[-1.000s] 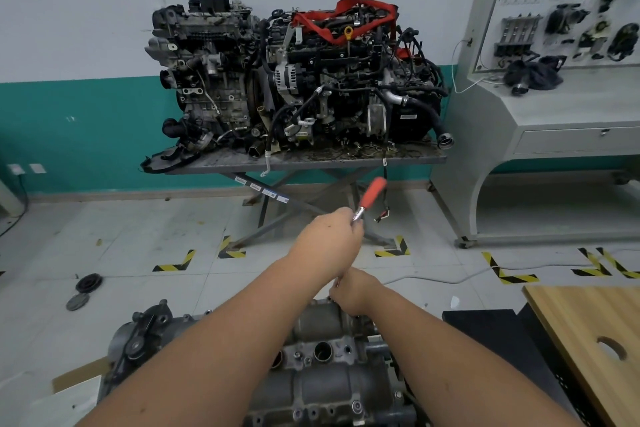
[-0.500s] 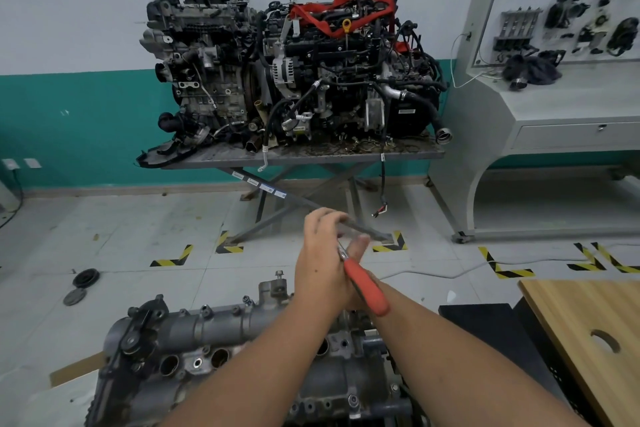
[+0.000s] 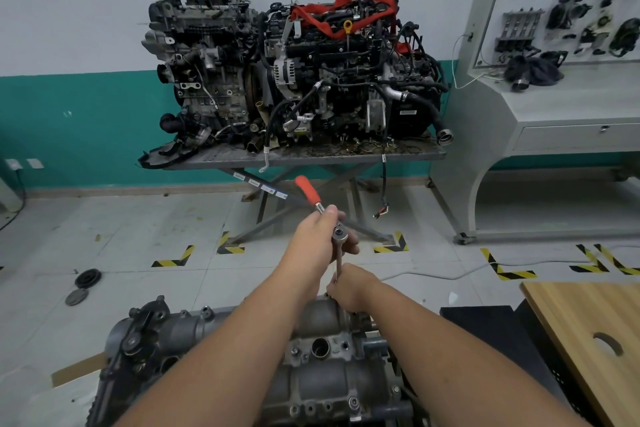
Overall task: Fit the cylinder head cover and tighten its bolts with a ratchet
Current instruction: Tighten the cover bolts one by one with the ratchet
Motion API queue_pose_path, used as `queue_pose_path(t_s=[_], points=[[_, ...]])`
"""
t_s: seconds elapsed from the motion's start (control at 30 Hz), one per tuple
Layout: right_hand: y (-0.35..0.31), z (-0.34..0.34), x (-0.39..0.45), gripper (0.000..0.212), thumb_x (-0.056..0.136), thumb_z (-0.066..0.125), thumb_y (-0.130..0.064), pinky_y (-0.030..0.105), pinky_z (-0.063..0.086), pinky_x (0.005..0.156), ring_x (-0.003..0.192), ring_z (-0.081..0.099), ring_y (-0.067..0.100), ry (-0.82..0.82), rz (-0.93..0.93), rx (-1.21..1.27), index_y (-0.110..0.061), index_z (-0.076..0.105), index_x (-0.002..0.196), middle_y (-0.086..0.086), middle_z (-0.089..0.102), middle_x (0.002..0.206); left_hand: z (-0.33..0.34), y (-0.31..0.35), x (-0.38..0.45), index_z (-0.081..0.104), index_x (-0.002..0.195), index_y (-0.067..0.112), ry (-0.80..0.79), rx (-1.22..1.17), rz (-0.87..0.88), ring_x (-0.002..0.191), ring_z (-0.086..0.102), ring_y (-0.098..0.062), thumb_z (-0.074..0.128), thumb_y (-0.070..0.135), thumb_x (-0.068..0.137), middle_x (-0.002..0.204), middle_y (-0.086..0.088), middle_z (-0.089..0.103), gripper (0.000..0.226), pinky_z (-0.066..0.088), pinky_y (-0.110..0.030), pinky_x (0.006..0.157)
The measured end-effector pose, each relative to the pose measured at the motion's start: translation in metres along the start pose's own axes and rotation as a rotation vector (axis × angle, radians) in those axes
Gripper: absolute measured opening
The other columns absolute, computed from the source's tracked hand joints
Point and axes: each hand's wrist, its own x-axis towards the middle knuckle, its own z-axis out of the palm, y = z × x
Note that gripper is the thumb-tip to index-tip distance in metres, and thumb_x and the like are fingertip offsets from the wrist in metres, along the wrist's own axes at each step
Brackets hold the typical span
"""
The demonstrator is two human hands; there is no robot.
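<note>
Swung round since half a second ago, the ratchet (image 3: 331, 222) handle is now pointed far-left instead of near-right; a tightening stroke is judged under way; the left hand (image 3: 317, 239) is clamped on the ratchet near its head; the right hand (image 3: 349, 284) is pinched round the extension bar (image 3: 339, 262); the cylinder head cover (image 3: 311, 357) is seated near, on the engine, with the bolt itself hidden.

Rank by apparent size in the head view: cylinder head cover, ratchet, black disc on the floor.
1. cylinder head cover, though nearest the camera
2. ratchet, partly hidden by the hands
3. black disc
</note>
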Motion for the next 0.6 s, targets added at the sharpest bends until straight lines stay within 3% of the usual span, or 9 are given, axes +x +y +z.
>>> queue_pose_path(t_s=[0.13,0.27,0.43,0.53,0.6], points=[[-0.001,-0.004,0.001,0.033,0.094,0.050,-0.019,0.038,0.042,0.081,0.107,0.060,0.032,0.007,0.045,0.078,-0.010,0.061,0.124,0.015,0.063,0.123,-0.010,0.009,-0.005,0.053,0.121,0.012,-0.152,0.108,-0.004,0.077,0.072,-0.020,0.031,0.030,0.110,0.080,-0.004,0.074,0.031,0.052,-0.040,0.089],[0.000,-0.002,-0.001,0.032,0.095,0.050,-0.021,0.038,0.042,0.081,0.094,0.053,0.029,0.019,0.045,0.077,-0.009,0.061,0.123,0.016,0.063,0.122,-0.017,0.009,-0.009,0.050,0.126,0.012,-0.183,0.051,-0.015,0.086,0.073,-0.021,0.031,0.027,0.110,0.087,-0.008,0.075,0.029,0.052,-0.037,0.092],[-0.001,0.000,0.000,0.025,0.097,0.049,-0.024,0.036,0.046,0.083,0.103,0.060,0.029,0.003,0.052,0.087,-0.010,0.057,0.116,0.012,0.064,0.116,-0.014,0.018,-0.002,0.054,0.121,0.010,-0.102,0.112,-0.095,0.077,0.075,-0.021,0.039,0.020,0.105,0.075,-0.008,0.073,0.024,0.056,-0.033,0.079],[-0.002,0.001,0.000,0.016,0.099,0.047,-0.026,0.034,0.045,0.080,0.099,0.057,0.026,-0.011,0.059,0.062,-0.013,0.048,0.107,0.010,0.062,0.117,-0.004,0.028,0.002,0.055,0.112,0.009,0.003,0.372,-0.113,0.068,0.074,-0.018,0.040,0.017,0.100,0.063,-0.005,0.071,0.021,0.056,-0.039,0.083],[-0.001,0.000,0.001,0.014,0.099,0.047,-0.026,0.034,0.044,0.077,0.097,0.057,0.025,-0.006,0.043,0.065,-0.013,0.046,0.103,0.010,0.062,0.116,0.002,0.035,0.003,0.055,0.108,0.011,-0.023,0.620,-0.041,0.069,0.073,-0.018,0.038,0.020,0.102,0.067,-0.004,0.073,0.020,0.053,-0.034,0.070]])
